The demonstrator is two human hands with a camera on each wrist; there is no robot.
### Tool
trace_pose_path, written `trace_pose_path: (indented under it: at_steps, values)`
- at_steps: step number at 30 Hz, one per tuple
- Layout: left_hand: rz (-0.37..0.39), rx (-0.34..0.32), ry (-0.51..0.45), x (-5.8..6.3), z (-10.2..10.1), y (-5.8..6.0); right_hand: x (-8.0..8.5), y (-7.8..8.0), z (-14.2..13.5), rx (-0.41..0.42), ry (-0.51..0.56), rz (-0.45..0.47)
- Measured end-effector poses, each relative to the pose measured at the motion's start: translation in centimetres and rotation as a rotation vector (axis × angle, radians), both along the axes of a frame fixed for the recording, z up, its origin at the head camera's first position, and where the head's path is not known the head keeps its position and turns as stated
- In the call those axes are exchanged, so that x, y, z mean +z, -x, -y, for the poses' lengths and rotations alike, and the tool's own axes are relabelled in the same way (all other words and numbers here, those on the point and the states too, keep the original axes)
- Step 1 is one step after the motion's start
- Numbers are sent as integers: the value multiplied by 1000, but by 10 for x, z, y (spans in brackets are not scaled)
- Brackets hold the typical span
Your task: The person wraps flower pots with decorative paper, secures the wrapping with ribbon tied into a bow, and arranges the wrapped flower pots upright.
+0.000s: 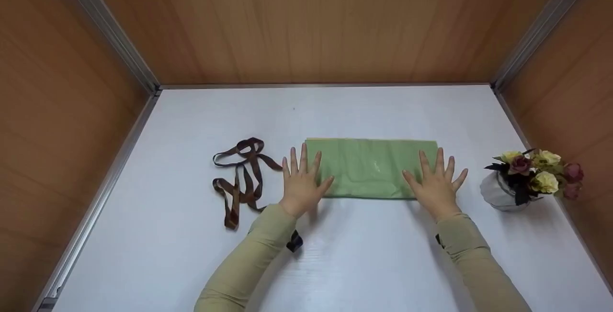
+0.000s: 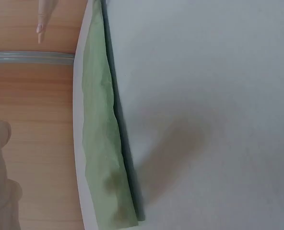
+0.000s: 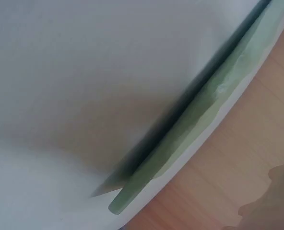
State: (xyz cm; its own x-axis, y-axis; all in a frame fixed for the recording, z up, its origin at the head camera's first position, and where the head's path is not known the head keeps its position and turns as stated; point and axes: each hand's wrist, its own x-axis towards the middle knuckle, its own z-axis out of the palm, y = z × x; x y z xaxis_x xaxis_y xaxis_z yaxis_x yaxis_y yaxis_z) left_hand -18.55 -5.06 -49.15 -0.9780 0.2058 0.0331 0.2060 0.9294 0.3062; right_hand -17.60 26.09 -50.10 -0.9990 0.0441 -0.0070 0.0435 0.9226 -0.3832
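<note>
A flat, folded green sheet [image 1: 368, 168], its material unclear, lies crosswise on the white table, with a thin yellowish line along its far edge. My left hand [image 1: 302, 191] is spread over its left end, fingers straight and apart. Over the right end is my right hand [image 1: 437, 191], spread the same way. Both hands appear to hover, with shadows falling below them, and neither holds anything. In the wrist views the green sheet [image 2: 101, 129] shows edge-on, beyond reach of the blurred fingers [image 3: 271, 206]. Left of my left hand lies a loose, tangled brown ribbon [image 1: 233, 211].
At the right stands a white pot [image 1: 500, 192] with yellow and dark pink artificial flowers [image 1: 545, 182]. Wooden panels [image 1: 325, 25] with metal edging wall the white table [image 1: 230, 111] at the back and both sides. A small dark object [image 1: 295, 241] shows under my left wrist.
</note>
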Motion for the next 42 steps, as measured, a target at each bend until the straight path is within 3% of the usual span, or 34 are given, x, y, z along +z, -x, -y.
trace_pose_path:
  at_steps: [6,15,28,42]
  values:
    - [49,-17,38,-3,2,12,-5,10,-3,12,-21,31]
    - [134,-69,87,-11,-3,21,-17,23,-6,20,-44,161]
    - [239,-140,84,-33,-14,20,-29,31,-16,81,2,315]
    - [234,-170,126,-31,-12,19,-21,39,-21,137,9,414]
